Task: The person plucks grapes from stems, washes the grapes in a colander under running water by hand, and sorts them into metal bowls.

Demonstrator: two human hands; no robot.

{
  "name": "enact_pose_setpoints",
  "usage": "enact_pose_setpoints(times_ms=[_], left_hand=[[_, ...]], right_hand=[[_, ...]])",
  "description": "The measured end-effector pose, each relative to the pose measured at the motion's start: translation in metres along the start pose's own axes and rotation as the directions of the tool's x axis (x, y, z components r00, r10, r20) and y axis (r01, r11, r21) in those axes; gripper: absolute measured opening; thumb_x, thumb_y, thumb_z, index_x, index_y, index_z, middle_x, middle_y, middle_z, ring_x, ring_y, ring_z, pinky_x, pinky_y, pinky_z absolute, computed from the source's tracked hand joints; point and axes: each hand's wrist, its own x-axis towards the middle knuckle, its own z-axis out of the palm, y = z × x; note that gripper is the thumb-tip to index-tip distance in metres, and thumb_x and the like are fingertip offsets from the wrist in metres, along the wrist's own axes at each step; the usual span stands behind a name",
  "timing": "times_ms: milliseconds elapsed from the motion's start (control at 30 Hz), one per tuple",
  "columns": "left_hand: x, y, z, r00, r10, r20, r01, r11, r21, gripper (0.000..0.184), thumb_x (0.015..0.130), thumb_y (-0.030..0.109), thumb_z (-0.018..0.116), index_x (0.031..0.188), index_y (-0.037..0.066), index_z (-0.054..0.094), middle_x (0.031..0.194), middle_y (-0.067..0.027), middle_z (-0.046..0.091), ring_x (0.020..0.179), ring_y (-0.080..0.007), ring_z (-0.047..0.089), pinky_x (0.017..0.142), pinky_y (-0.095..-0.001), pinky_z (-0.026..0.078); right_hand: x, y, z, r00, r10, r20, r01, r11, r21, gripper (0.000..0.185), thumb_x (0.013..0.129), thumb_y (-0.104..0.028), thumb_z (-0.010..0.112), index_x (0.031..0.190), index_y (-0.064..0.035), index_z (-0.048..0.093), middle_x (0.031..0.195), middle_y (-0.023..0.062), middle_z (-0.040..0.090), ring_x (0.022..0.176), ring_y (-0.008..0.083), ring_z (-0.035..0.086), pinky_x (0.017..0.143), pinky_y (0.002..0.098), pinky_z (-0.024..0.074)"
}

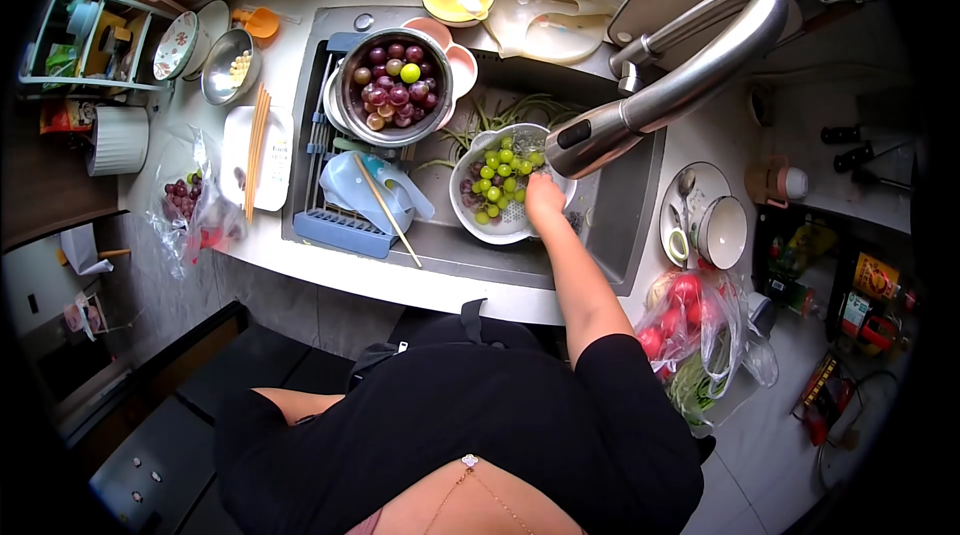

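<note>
My right hand (544,197) reaches into a white colander (484,225) in the sink, its fingers curled down beside green grapes (497,170). What the fingers hold, if anything, is hidden from above. Some dark red grapes (468,191) lie at the colander's left side. The faucet (600,130) hangs just above the hand, and water seems to fall by the grapes. My left hand is out of sight; only a bent forearm shows at my side. A metal pot (345,85) of mostly purple grapes sits at the sink's upper left.
Green bean-like strands (500,113) lie in the sink (610,245). A rack (345,232) holds a light blue item (365,190) and a wooden stick. Chopsticks (258,150) rest across a white tray (275,160). Bagged red fruit (683,310) stands at right, near bowls (720,232).
</note>
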Motion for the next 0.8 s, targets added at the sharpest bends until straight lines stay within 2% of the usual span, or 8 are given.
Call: enact_pose_setpoints(times_ms=[167,367,667,800], left_hand=[[0.0005,0.0014,-0.0003,1.0,-0.002,0.009,0.003,1.0,-0.016,0.036,0.088,0.03,0.04,0.106,0.003,0.057,0.109,-0.0126,0.057,0.1,-0.0245,0.055,0.082,-0.0359,0.044],[0.0002,-0.0001,0.0004,1.0,0.003,0.012,-0.002,0.999,-0.037,0.038,0.089,0.032,0.039,0.106,0.003,0.057,0.108,-0.0126,0.057,0.1,-0.0242,0.056,0.082,-0.0354,0.044],[0.0037,0.0025,0.0019,1.0,0.01,0.025,-0.008,0.998,-0.056,0.041,0.089,0.035,0.038,0.105,0.002,0.057,0.107,-0.0127,0.058,0.099,-0.0237,0.056,0.083,-0.0347,0.044],[0.0025,0.0022,0.0008,1.0,0.012,0.026,-0.01,0.998,-0.064,0.043,0.089,0.036,0.038,0.105,0.002,0.057,0.106,-0.0127,0.058,0.099,-0.0235,0.056,0.083,-0.0344,0.044]], right_hand=[[-0.0062,-0.0014,-0.0098,0.999,-0.042,0.03,0.043,0.998,-0.039,0.023,0.09,-0.014,0.038,0.1,-0.0044,0.056,0.102,0.0166,0.058,0.092,0.032,0.062,0.072,0.0439,0.0521],[-0.0027,-0.0023,-0.0044,1.0,0.003,0.02,-0.003,1.0,-0.024,0.025,0.088,-0.017,0.042,0.101,-0.007,0.061,0.099,0.0155,0.062,0.089,0.0304,0.063,0.07,0.0433,0.0531],[-0.0056,-0.002,-0.0004,0.999,-0.039,-0.022,0.037,0.995,-0.088,0.024,0.089,-0.017,0.042,0.098,-0.0078,0.062,0.097,0.014,0.062,0.088,0.0294,0.064,0.069,0.0416,0.0536],[-0.0078,-0.0049,-0.0072,0.999,-0.023,0.049,0.026,0.998,-0.062,0.022,0.089,-0.015,0.042,0.101,-0.0048,0.058,0.102,0.0151,0.058,0.09,0.0305,0.062,0.071,0.0418,0.0531]])
